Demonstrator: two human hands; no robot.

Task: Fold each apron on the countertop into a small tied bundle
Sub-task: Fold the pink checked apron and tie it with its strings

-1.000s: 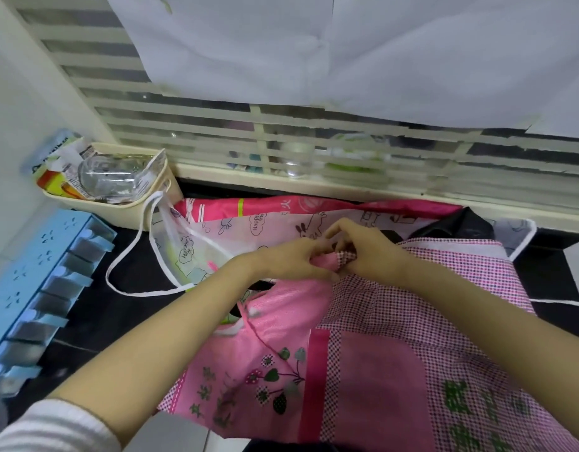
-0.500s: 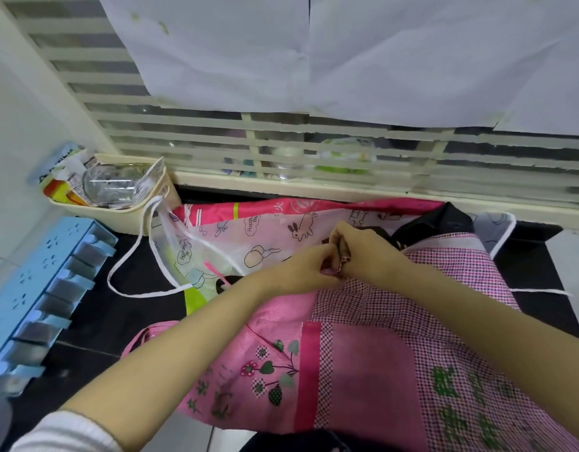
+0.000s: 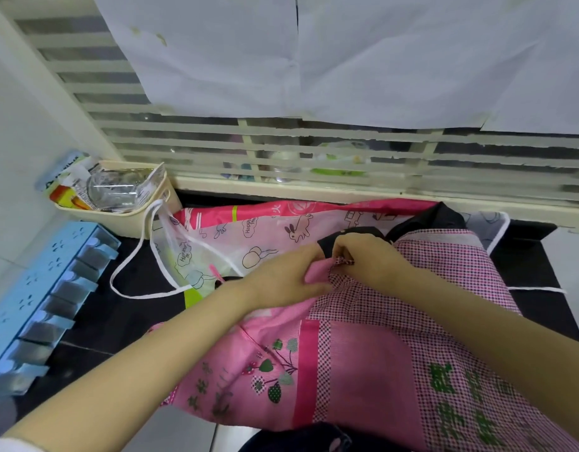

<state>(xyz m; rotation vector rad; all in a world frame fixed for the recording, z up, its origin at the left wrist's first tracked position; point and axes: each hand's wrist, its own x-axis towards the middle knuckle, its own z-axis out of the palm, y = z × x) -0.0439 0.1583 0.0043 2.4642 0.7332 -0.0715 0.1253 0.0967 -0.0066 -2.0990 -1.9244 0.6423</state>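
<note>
Home kitchen corner: a glossy black desk (image 3: 95, 324) runs up to a white tiled wall (image 3: 27, 190) and a window of cream horizontal slats (image 3: 477, 148), its upper part covered by large white paper sheets (image 3: 347, 60). Blurred bottles and containers (image 3: 340, 158) show behind the slats. In the corner, a cream plastic basket (image 3: 125, 220) holds colourful printed packets (image 3: 66, 194) and something clear and shiny. A light-blue plastic rack (image 3: 37, 305) with a row of grey slots sits at the left. Household aprons cover the desk, among them a pink checked fabric apron (image 3: 461, 288) and a see-through cartoon-printed plastic apron (image 3: 249, 233).
</note>
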